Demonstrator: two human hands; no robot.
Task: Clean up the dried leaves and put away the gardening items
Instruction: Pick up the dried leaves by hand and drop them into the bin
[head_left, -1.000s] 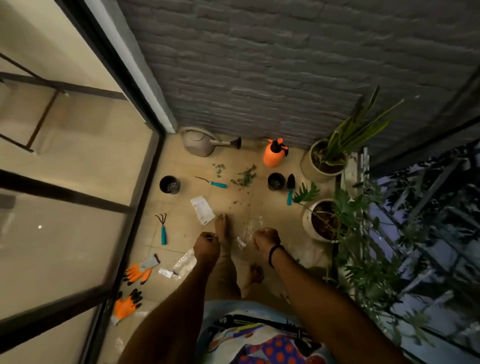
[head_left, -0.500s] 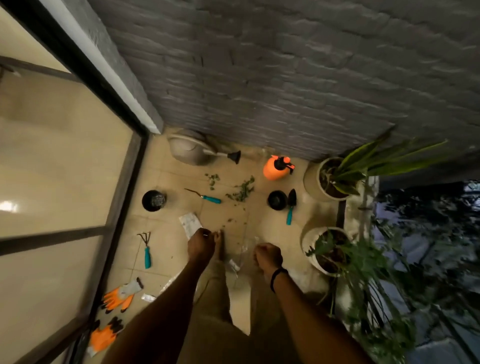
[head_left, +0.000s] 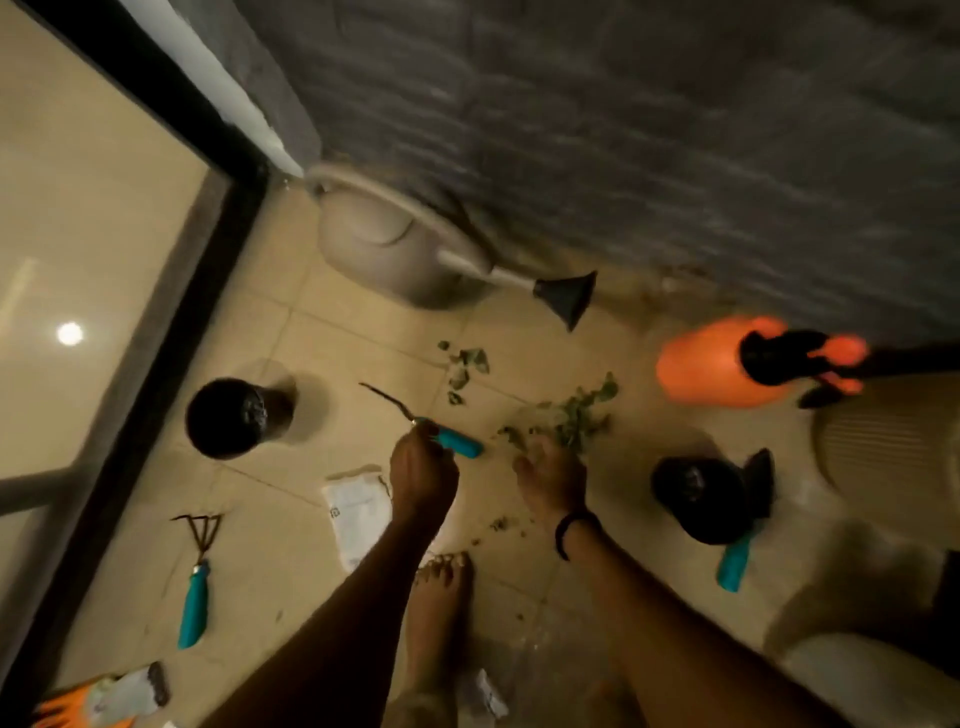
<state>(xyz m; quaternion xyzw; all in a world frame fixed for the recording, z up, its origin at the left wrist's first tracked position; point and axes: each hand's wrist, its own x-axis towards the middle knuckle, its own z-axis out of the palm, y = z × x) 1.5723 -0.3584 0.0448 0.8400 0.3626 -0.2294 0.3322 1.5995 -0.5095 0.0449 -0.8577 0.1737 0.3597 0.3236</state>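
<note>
Dried green leaves (head_left: 566, 418) lie scattered on the beige tiles, with a smaller clump (head_left: 467, 364) behind them. My right hand (head_left: 550, 480) reaches down with its fingers apart, its tips at the near edge of the leaf pile. A teal-handled weeder (head_left: 460, 442) lies to the left of the leaves. My left hand (head_left: 423, 467) is a closed fist at the weeder's neck, where metal meets handle. The picture is blurred.
A beige watering can (head_left: 384, 249) and an orange sprayer (head_left: 711, 364) stand by the grey wall. Two black pots (head_left: 228, 418) (head_left: 701, 493), a teal trowel (head_left: 735, 564), a hand rake (head_left: 195, 603), a paper packet (head_left: 358, 512), orange gloves (head_left: 104, 699) and clear plastic (head_left: 488, 691) lie around my bare foot (head_left: 439, 603).
I have bent lower and closer to the floor. Both hands moved forward, the left to the weeder and the right to the leaf pile, where its fingers opened.
</note>
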